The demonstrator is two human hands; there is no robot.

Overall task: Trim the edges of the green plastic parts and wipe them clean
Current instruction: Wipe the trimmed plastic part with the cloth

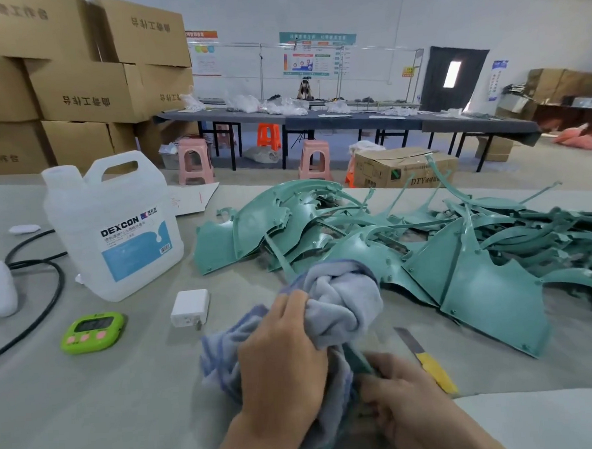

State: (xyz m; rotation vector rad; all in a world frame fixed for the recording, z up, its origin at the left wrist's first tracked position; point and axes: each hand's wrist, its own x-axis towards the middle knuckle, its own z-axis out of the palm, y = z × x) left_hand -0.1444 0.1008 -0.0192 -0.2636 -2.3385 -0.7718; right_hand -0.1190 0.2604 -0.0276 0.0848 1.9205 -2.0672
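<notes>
The left hand [281,355] is gripping a bunched grey-blue cloth [343,297], with the fingers curled tightly into its folds. The cloth is wrapping around a thin green part [358,358], probably so that one stroke is cleaning both faces of it. The right hand [410,400] is pinching the near end of this part, it seems to hold it steady against the rubbing. So I judge the wiping step is going on for this piece. The cloth is looking soft and fluffy, like a towel; the part is smooth, matte and narrow. Behind the hands, a big pile of green parts [460,250] is lying on the grey table [91,406]: flat curved panels and long thin strips, tangled together. A knife [429,365] with a yellow handle is resting just beside the right hand, near for the trimming. A translucent plastic jug [116,227] is standing to the left, perhaps holding the cleaning liquid.
</notes>
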